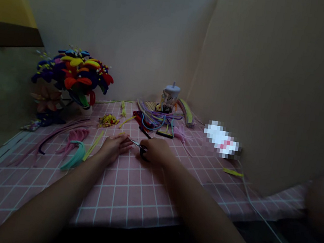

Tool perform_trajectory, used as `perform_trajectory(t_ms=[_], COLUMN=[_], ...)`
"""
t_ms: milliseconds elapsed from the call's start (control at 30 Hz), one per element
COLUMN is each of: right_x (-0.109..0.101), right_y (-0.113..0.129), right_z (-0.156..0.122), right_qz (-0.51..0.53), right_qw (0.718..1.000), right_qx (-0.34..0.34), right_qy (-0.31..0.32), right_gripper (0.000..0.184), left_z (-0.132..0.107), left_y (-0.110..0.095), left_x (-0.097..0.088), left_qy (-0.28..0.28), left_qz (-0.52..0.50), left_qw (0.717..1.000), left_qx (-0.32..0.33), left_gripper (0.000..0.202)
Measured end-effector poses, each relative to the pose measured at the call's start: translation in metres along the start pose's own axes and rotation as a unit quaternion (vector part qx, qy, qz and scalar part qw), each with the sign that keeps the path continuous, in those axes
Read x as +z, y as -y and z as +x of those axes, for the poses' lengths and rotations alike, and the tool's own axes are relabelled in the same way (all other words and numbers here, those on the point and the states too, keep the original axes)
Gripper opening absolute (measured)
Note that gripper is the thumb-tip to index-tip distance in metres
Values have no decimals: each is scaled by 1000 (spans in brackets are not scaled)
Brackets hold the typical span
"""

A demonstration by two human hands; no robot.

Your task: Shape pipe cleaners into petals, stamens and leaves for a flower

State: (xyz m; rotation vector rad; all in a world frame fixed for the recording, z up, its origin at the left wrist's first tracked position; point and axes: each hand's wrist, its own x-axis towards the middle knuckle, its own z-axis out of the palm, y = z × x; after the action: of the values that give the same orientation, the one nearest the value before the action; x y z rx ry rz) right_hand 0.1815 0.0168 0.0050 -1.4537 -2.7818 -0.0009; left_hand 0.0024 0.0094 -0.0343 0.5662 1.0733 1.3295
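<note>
My right hand [157,151] is closed on a small pair of scissors [137,145] whose blades point left, toward my left hand [115,145]. The left hand rests on the pink checked tablecloth [127,189] with its fingers pinched together around a small yellow piece [121,135] that I can hardly make out. Both hands meet in the middle of the table. Just behind them lies a heap of coloured pipe cleaners [154,120].
A bouquet of bright pipe-cleaner flowers [74,74] stands at the back left. Loose pink, teal and dark strands [74,149] lie to the left, yellow bits [107,120] behind. A lidded cup [170,97] stands at the back wall. A cardboard screen [275,94] walls in the right side.
</note>
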Motion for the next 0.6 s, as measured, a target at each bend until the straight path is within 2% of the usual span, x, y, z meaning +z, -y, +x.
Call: perform_trajectory(t_ms=[200, 400, 600], right_x=[0, 1, -1], right_y=[-2, -2, -1], right_z=[1, -2, -1], right_qz=[13, 13, 12], right_qw=[1000, 1000, 1000], right_qx=[-10, -4, -7], right_qy=[9, 4, 0], right_gripper=[27, 35, 30], left_z=[0, 2, 3], left_y=[0, 3, 5], left_x=[-1, -2, -3], left_qy=[-5, 18, 21], left_qz=[6, 3, -3], left_qw=[1000, 1000, 1000], left_qx=[-6, -12, -17], left_gripper=[6, 8, 13])
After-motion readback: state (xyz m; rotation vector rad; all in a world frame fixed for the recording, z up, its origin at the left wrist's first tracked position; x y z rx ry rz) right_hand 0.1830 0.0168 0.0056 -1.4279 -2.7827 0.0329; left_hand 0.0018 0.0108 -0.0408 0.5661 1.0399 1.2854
